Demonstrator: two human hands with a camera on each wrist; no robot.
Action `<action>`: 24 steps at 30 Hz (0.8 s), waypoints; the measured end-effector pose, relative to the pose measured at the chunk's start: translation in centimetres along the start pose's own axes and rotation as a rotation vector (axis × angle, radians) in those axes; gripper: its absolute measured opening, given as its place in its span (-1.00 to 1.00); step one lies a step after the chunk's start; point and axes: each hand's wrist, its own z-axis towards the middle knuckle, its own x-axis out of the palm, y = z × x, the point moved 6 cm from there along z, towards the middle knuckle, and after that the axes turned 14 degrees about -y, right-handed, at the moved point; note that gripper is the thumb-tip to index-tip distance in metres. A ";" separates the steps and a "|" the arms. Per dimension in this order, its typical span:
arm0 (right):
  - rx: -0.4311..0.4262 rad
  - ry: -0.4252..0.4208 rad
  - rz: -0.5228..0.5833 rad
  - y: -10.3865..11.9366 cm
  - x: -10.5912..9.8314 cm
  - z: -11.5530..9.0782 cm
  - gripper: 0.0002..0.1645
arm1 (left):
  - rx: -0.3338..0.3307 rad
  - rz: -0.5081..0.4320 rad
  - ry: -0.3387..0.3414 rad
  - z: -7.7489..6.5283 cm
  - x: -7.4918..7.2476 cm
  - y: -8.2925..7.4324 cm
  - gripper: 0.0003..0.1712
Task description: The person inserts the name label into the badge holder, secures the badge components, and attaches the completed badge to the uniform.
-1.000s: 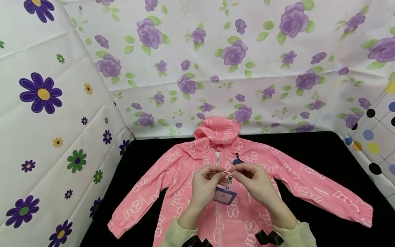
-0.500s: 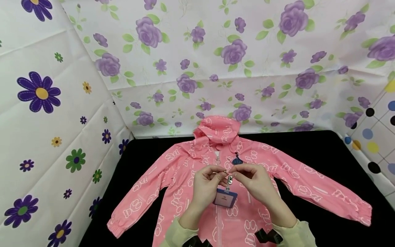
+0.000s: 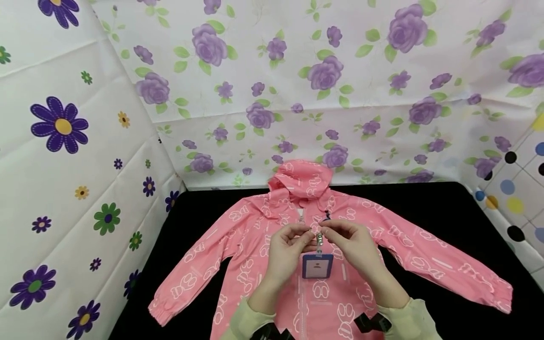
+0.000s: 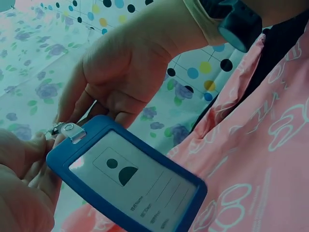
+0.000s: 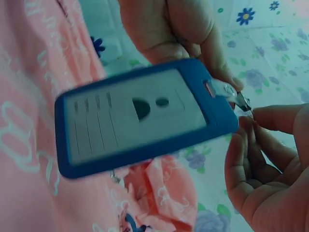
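Note:
A blue-framed badge holder [image 3: 317,267] hangs from its metal clip [image 3: 319,239] above the pink hooded jacket [image 3: 293,293]. With thumb and finger, my left hand [image 3: 285,250] pinches the clip's upper end from one side. Opposite it, my right hand [image 3: 354,248] pinches the same end, the fingertips of both hands almost meeting. In the left wrist view the holder [image 4: 133,176] shows a person icon and printed lines on a white card. A clear strap [image 5: 222,89] joins holder and clip in the right wrist view. Fingertips partly hide the clip's end.
The jacket lies spread on a black table [image 3: 446,203], sleeves out to both sides and hood toward the back. A dark blue tag [image 3: 327,216] sits on its upper chest, partly behind my right hand. Floral sheets [image 3: 272,94] stand behind and at the sides.
The badge holder has swung from a tilt to hanging nearly straight, its card facing me, slightly higher and farther right. Both hands have shifted slightly and keep their pinch on the clip.

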 end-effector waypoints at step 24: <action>0.348 0.140 0.118 -4.7 1.8 4.0 -0.40 | -0.252 -0.022 -0.113 2.9 -1.0 2.9 -0.77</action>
